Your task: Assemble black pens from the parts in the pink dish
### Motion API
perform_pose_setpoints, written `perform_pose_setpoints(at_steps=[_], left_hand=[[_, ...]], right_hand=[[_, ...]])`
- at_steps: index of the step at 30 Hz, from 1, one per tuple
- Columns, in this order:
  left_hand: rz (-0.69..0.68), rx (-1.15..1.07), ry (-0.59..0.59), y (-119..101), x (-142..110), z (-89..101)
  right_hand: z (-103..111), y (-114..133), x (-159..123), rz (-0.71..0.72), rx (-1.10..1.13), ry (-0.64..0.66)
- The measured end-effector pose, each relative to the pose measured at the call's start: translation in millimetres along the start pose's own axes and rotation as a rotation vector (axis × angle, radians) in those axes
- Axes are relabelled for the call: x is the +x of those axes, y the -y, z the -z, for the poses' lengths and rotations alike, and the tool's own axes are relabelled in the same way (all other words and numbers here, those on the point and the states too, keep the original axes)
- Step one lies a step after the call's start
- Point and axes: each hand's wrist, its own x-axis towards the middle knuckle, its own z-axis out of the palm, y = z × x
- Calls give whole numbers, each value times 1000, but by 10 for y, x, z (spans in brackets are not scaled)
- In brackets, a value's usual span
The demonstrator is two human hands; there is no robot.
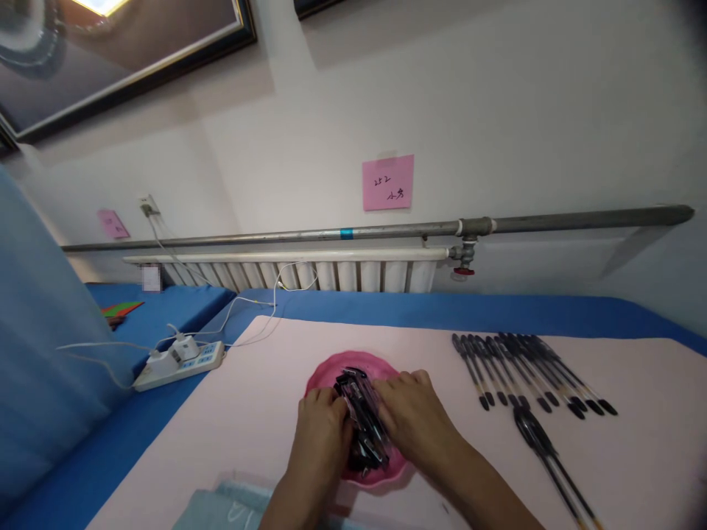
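A pink plate (331, 372) lies on the pale pink mat (248, 412) in front of me, filled with several black pens (361, 412). My left hand (320, 434) and my right hand (409, 416) rest on either side of that pile, fingers curled around the bundle of pens. To the right, a neat row of black pens (524, 372) lies on the mat, with a couple more pens (544, 449) lying below it.
A white power strip (180, 361) with plugged chargers and cables sits on the blue cloth (110, 456) at left. A radiator (287, 269) and a metal pipe (387, 230) run along the wall behind, under a pink note (387, 182). A light blue cloth (221, 508) lies near me.
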Motion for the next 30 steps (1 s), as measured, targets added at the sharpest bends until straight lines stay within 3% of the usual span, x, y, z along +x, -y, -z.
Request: perform_pose_setpoints(at_steps=[13, 21, 23, 26, 30], left_hand=[[53, -28, -75, 52, 6, -38], [65, -101, -84, 52, 8, -14], [83, -222, -111, 29, -1, 16], [136, -611, -128, -43, -19, 58], [215, -1204, -50, -134, -28, 51]], right_hand=[[-99, 80, 9, 10, -34, 20], [97, -37, 32, -131, 89, -62], [162, -73, 36, -177, 162, -95], [237, -35, 23, -196, 347, -110], [281, 149, -15, -8, 609, 18]])
